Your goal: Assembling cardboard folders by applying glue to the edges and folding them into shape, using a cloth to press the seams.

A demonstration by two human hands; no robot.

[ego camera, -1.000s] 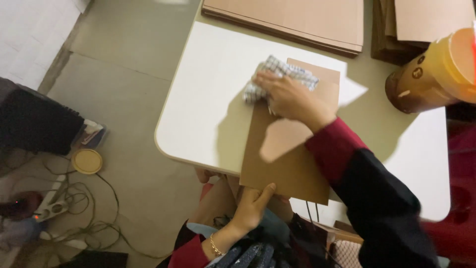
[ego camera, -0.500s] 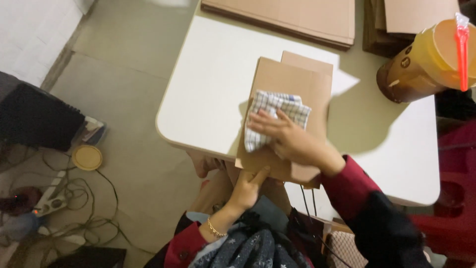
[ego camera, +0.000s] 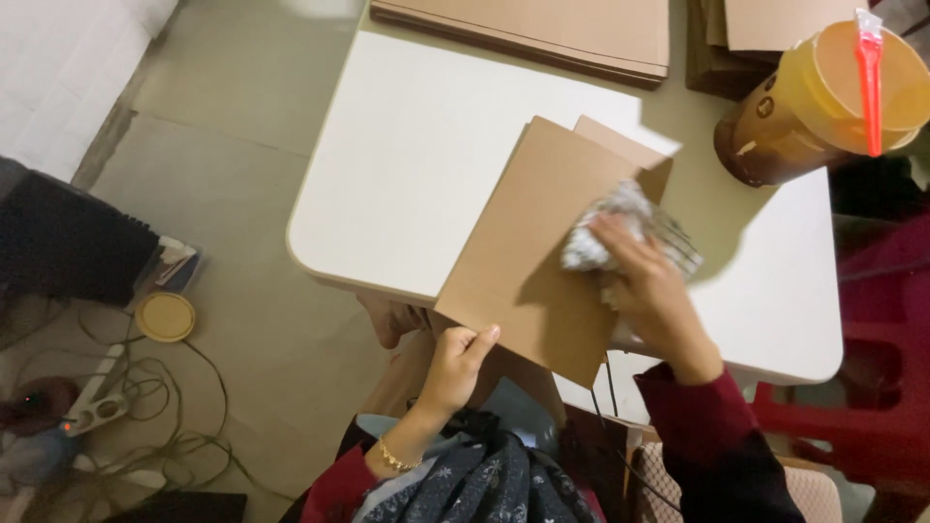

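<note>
The right hand (ego camera: 651, 291) lies palm down, fingers closed over a crumpled checked cloth (ego camera: 620, 228), pressing it onto the far right part of a brown paper sheet (ego camera: 542, 252). The left hand (ego camera: 455, 363) pinches the sheet's near edge between thumb and fingers, wrist bent upward. The sheet lies tilted, its long axis running from the left hand away and rightward, its near end overhanging the white surface (ego camera: 417, 165). Beyond the right hand stands a yellow jar (ego camera: 823, 97); farther off, stacked brown sheets (ego camera: 542, 29).
</note>
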